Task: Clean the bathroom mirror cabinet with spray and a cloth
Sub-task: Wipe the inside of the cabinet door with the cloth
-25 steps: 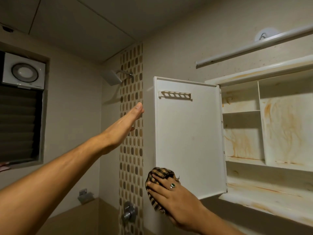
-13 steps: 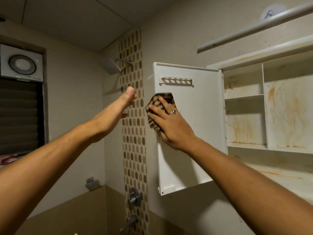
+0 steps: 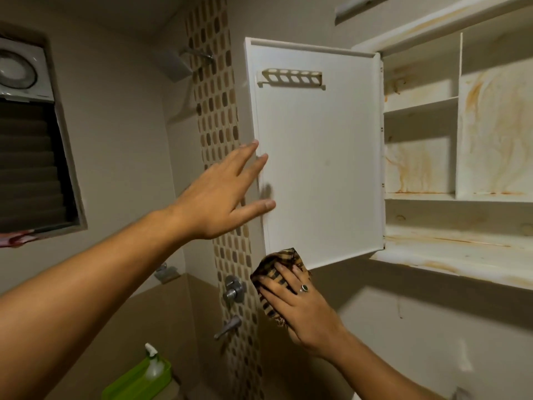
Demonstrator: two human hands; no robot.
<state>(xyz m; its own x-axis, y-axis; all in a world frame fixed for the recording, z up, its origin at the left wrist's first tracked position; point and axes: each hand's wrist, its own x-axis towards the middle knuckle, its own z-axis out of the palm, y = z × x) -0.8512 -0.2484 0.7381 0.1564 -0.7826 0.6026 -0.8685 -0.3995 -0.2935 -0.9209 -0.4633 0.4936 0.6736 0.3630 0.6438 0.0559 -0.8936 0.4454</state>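
The white cabinet door stands swung open to the left, its inner face toward me, with a small slotted rack near its top. My left hand is spread with straight fingers at the door's free left edge, fingertips touching it. My right hand presses a checked brown and black cloth at the door's lower left corner. It wears a ring. The open cabinet to the right has white shelves streaked with orange rust stains.
A tile strip runs down the wall behind the door, with a shower head above and taps below. A pump bottle stands on a green container at bottom left. A louvred window and fan sit at left.
My right hand has slid the cloth from the door's upper left down to its bottom corner. My left hand has come in from the side to the door's edge. The view tilted downward.
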